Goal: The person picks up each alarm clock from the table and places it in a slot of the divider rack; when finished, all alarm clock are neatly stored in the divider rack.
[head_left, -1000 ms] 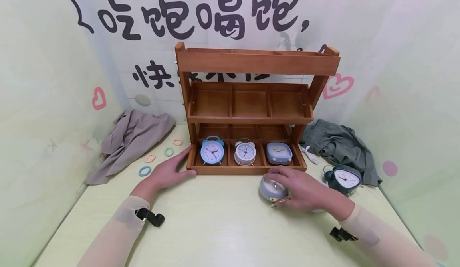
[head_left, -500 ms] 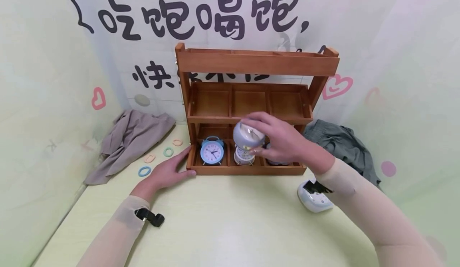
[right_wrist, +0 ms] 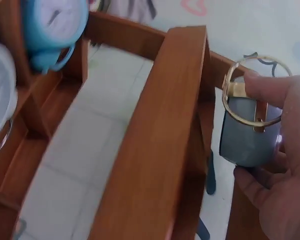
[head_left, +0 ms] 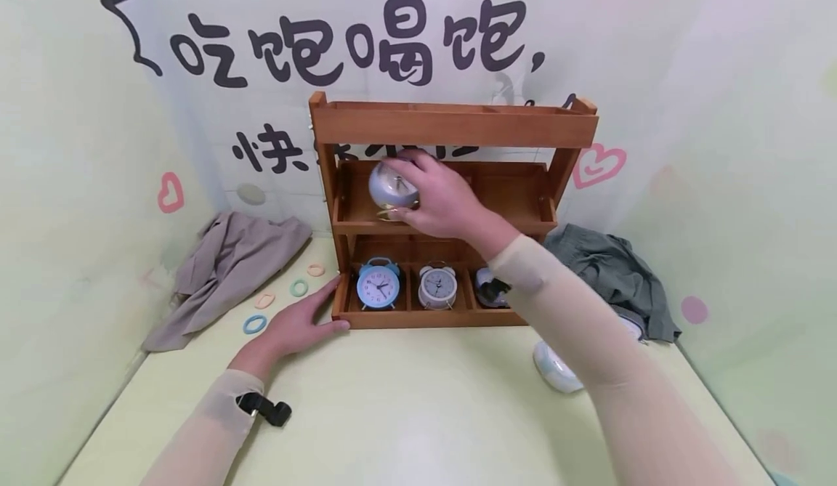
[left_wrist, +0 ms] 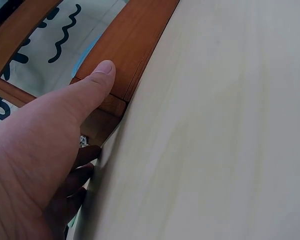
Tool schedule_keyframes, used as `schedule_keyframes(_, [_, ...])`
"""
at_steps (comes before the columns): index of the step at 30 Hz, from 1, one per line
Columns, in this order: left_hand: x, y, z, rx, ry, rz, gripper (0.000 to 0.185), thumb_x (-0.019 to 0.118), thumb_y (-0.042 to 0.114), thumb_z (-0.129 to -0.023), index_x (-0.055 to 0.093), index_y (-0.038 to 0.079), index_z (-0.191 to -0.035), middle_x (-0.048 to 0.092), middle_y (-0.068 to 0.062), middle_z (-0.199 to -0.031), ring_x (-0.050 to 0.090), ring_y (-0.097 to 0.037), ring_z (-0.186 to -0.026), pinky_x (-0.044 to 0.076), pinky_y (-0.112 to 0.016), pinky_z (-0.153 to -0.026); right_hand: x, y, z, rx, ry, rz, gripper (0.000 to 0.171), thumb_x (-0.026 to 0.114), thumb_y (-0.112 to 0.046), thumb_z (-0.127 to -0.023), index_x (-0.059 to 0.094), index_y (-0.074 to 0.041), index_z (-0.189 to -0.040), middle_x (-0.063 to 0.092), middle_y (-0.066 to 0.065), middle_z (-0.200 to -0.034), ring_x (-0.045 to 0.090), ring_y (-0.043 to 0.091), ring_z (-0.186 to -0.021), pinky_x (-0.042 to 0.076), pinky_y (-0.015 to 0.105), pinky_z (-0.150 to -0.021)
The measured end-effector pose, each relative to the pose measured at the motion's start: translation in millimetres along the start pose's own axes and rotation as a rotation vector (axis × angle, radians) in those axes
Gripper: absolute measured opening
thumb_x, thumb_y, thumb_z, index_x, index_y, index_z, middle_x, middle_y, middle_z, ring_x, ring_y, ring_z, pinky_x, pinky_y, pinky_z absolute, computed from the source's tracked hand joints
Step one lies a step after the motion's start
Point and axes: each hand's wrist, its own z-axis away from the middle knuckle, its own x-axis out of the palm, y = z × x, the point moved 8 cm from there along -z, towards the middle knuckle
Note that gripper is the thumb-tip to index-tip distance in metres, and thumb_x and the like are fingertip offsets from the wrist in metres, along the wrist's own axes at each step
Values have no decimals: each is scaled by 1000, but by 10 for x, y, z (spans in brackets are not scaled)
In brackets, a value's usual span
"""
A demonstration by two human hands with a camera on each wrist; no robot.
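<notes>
My right hand [head_left: 441,194] grips a rounded grey-blue alarm clock [head_left: 387,188] in front of the left compartment of the wooden rack's middle tier. The right wrist view shows a gold ring stand on this clock [right_wrist: 247,137], with the thumb against the ring and fingers beneath the body. At the lower left corner of the wooden rack [head_left: 431,319] rests my left hand [head_left: 297,330], thumb on the front board and fingers along the side. In the bottom tier sit a blue twin-bell clock [head_left: 378,288], a white twin-bell clock [head_left: 437,288] and a blue-grey clock [head_left: 484,282] partly behind the right sleeve.
On the table at right lies a white clock [head_left: 552,370]; behind the right arm a dark clock [head_left: 631,324] barely shows. Several coloured rings, one a blue ring [head_left: 254,324], lie left of the rack. A brownish cloth [head_left: 229,268] and a dark green cloth [head_left: 608,268] flank it.
My right hand has lifted the grey-blue clock off the table and carried it up and left to the middle tier. The left hand stays at the rack's corner. The head view has shifted slightly.
</notes>
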Motion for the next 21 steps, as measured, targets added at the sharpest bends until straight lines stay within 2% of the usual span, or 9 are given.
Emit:
schedule_keyframes(7, [-15,-21,74,-4,3,9,102,74,73,-97,22,41,-179,46,-17,-172,54,-51,-149,46,-72,-115,318,-124,-284,5,-7,17,82,88,-44,-97,53,-17,-165,46,16,-165,59,33,-136,56,49,-113])
schedule_keyframes(12, [-10,-7,49,-6,-1,12,103,75,73,-97,22,41,-179,46,-16,-173,54,-51,-149,45,-72,-116,497,-95,-356,40,-62,0,85,88,-44,-97,49,-18,-169,43,14,-166,56,33,-140,52,49,-117])
schedule_keyframes(17, [-22,15,17,-3,-6,9,104,72,77,-96,22,41,-179,47,-16,-173,52,-49,-150,45,-71,-117,588,-34,-380,52,-63,9,84,86,-43,-99,48,-17,-169,43,13,-167,52,31,-145,45,47,-124])
schedule_keyframes(21, [-40,24,-3,-2,-14,1,105,71,79,-96,21,41,-179,46,-17,-173,52,-50,-150,44,-71,-117,607,-18,-407,51,-76,60,85,85,-44,-100,47,-16,-170,44,13,-167,51,32,-148,40,48,-128])
